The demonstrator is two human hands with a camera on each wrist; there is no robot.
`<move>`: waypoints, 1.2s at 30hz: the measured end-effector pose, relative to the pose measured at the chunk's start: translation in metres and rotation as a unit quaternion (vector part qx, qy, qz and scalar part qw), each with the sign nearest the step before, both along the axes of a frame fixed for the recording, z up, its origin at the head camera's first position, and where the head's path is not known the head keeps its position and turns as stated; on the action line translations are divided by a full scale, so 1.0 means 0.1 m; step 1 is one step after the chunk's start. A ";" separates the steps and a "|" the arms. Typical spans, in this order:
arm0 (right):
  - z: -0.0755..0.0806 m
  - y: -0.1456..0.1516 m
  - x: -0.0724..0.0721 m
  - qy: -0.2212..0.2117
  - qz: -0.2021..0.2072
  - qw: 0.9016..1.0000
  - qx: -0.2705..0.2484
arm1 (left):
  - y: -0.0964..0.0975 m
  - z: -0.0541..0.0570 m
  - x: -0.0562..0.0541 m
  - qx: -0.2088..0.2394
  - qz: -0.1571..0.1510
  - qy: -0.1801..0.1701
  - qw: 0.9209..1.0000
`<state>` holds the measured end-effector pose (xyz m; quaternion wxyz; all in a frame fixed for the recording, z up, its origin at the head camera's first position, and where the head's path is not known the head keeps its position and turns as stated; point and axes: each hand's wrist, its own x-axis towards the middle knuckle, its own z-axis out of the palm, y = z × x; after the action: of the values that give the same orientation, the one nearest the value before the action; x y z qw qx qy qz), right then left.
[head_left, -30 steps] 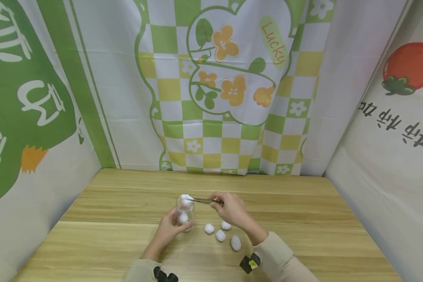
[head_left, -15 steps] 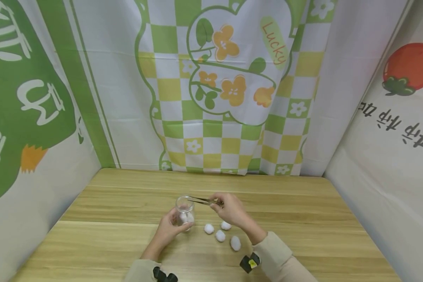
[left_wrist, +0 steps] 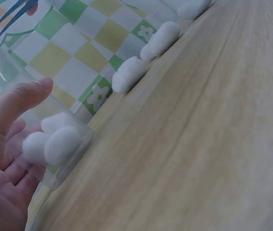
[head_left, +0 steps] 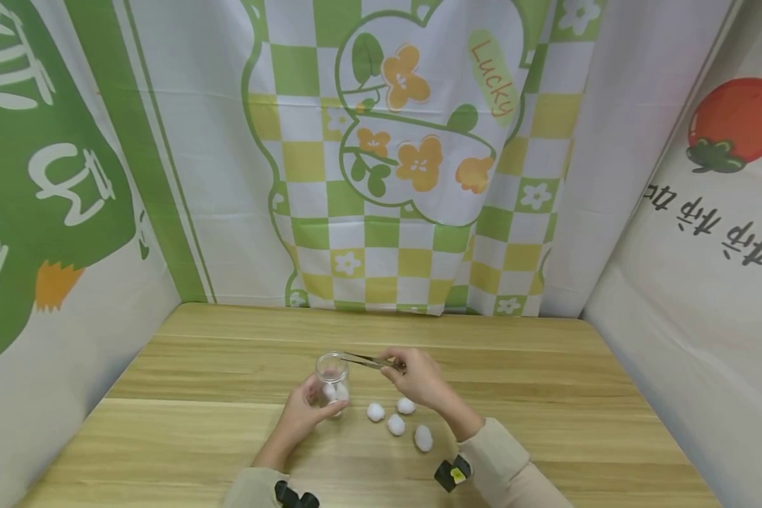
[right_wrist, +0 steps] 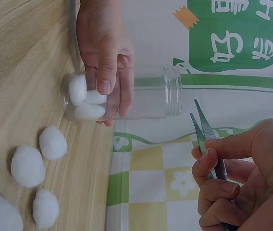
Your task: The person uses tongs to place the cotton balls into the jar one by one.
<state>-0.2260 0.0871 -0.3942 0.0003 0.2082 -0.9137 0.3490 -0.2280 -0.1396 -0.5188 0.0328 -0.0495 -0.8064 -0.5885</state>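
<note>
My left hand grips a clear, open-topped jar standing on the table, thumb in front and fingers behind. Three white cotton balls lie at its bottom. Tweezers are pinched in my right hand, up beside the jar's mouth. Their tips are slightly apart with nothing between them, as the right wrist view shows. To the right of the jar, several loose cotton balls rest on the wood, below my right hand in the head view.
The wooden table reaches back to a checkered curtain. Printed cloth walls border it on the left and right. Black wrist cameras sit at both cuffs.
A cotton ball held by the tweezers at the jar's mouth has been let go and dropped inside. The tweezers have opened and shifted slightly right; the left hand keeps its place.
</note>
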 end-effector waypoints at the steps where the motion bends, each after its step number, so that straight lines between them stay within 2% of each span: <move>1: 0.00 0.01 0.00 -0.001 0.000 1.000 -0.003 | 0.00 0.00 0.00 -0.001 0.001 -0.001 1.000; 8: -0.02 0.05 0.02 0.006 -0.002 1.000 -0.007 | 0.00 -0.01 -0.02 0.007 0.008 -0.008 1.000; 16: -0.06 0.10 0.05 0.009 -0.001 1.000 -0.004 | -0.01 0.01 0.00 0.003 -0.002 -0.004 1.000; 27: -0.13 0.16 0.08 -0.014 -0.002 1.000 0.005 | 0.00 0.01 0.00 0.005 -0.002 -0.006 1.000; 36: -0.22 0.19 0.10 0.010 -0.004 1.000 0.017 | 0.01 0.00 -0.01 0.017 -0.001 -0.008 1.000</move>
<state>-0.2156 0.1061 -0.4157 0.0071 0.2074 -0.9205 0.3312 -0.2289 -0.1390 -0.5189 0.0264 -0.0455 -0.7961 -0.6029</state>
